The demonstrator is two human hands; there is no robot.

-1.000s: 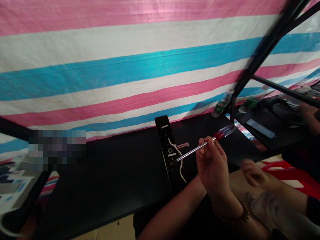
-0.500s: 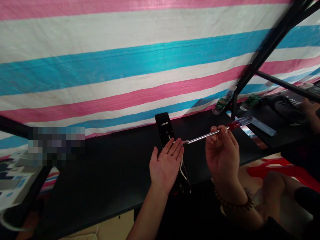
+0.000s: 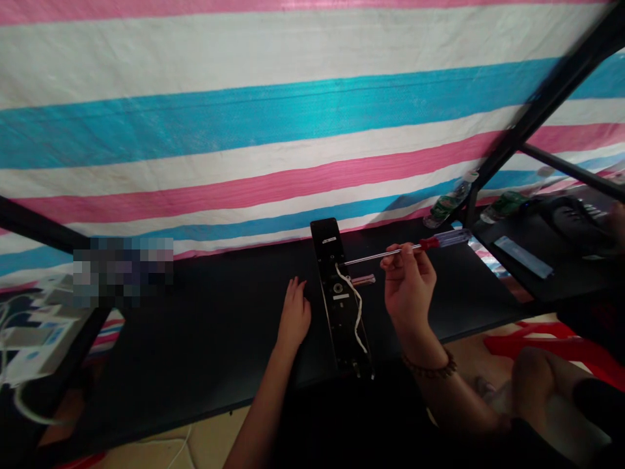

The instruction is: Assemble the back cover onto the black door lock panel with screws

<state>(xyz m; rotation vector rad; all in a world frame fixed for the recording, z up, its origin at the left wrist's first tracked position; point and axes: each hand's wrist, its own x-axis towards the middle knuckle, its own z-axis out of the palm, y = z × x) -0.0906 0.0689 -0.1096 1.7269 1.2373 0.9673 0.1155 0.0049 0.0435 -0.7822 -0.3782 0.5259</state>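
A long black device panel (image 3: 332, 319) lies on the black table, with small labels, holes and a white cable (image 3: 359, 306) running down it. My right hand (image 3: 413, 283) pinches a screwdriver (image 3: 445, 240) by its metal shaft; the clear and red handle points right. The shaft's tip is over the panel's upper part near the cable's end; whether it touches I cannot tell. A small pinkish object (image 3: 364, 281) sits against the panel's right side. My left hand (image 3: 294, 316) rests palm down on the table left of the panel, fingers stretched and holding nothing.
Plastic bottles (image 3: 449, 202) stand or lean by the black frame post at the right. Past it, a pale flat object (image 3: 523, 257) lies on the neighbouring table. White boxes and cables (image 3: 36, 345) are at the left. A striped sheet (image 3: 244, 143) hangs behind; another person's knee (image 3: 537, 384) shows at right.
My left hand has turned from palm up over the panel to palm down on the table at left, uncovering the panel. My right hand has moved the screwdriver left and its tip up the panel.
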